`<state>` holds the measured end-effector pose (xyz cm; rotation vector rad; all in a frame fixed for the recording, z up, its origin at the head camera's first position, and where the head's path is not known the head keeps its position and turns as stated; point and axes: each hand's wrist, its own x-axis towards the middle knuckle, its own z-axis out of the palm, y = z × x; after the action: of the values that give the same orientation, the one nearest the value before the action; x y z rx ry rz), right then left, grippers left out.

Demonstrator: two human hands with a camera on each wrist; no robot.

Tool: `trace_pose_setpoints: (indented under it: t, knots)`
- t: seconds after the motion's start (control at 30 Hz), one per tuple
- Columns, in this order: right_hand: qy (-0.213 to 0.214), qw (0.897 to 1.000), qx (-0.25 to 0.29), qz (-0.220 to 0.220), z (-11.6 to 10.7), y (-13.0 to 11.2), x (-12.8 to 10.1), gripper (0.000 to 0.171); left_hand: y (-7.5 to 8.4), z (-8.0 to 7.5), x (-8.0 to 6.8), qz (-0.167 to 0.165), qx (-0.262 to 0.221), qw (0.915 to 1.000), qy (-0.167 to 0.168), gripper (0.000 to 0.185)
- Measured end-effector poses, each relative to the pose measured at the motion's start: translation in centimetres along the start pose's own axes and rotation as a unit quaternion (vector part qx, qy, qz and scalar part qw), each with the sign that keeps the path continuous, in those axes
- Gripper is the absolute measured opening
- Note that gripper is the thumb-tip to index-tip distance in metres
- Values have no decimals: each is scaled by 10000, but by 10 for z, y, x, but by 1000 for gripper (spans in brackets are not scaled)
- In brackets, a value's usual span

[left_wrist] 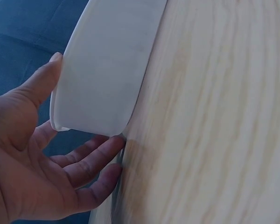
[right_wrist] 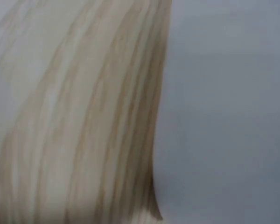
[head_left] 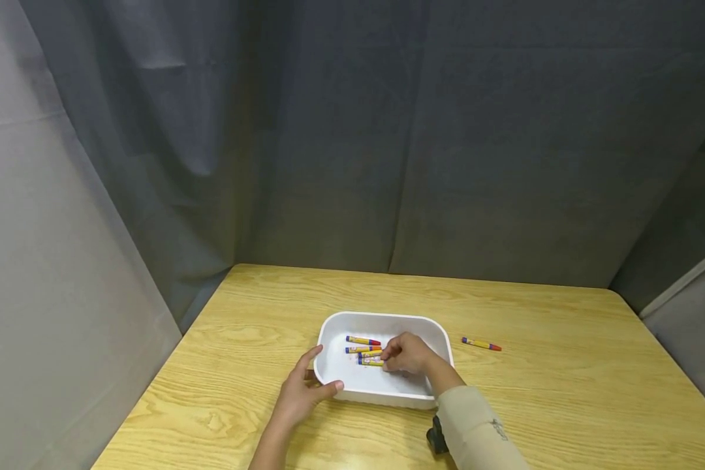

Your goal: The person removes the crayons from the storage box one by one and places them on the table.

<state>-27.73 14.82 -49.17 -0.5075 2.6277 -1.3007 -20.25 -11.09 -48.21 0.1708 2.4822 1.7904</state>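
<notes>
A white plastic tray (head_left: 382, 395) stands on the table, and in it lie several yellow-wrapped crayons with blue ends. The farthest crayon (head_left: 363, 341) has a red tip; below it lies one with an orange tip (head_left: 363, 350). My left hand (head_left: 299, 391) grips the tray's near left corner, its thumb on the rim; the left wrist view shows its other fingers (left_wrist: 93, 161) at the end wall. Reaching inside, my right hand (head_left: 410, 354) pinches the right end of the nearest crayon (head_left: 371, 362), whose tip the fingers hide. Only the tray's outer wall (right_wrist: 224, 116) and tabletop fill the right wrist view.
To the right of the tray, a single yellow crayon (head_left: 482, 344) with a red tip lies on the wood-grain table (head_left: 564, 391). Dark grey curtains (head_left: 329, 143) hang behind the table, and a lighter cloth (head_left: 64, 261) hangs at the left.
</notes>
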Motion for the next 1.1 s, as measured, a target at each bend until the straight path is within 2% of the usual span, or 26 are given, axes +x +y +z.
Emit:
trace_pose_setpoints:
  t: [0.3, 0.43, 0.63, 0.83, 1.1]
  knots:
    - [561, 9977, -296, -232, -8, -15, -18, 5, -7, 4, -7, -55, 53, 9999, 117, 90]
    - [836, 9953, -306, -388, -13, -21, -22, 6, -6, 5, -7, -4, 98, 9998, 156, 90]
    - [978, 9934, -270, -532, -19, -26, -27, 5, -2, 4, -3, 83, 136, 9997, 188, 90]
    - [1238, 9916, 45, -367, -31, -31, -38, 4, 2, 2, 2, 328, -63, 9993, 140, 91]
    - [1236, 9917, 365, 22, -45, -31, -50, 4, 1, 4, 3, 378, -162, 9990, 144, 91]
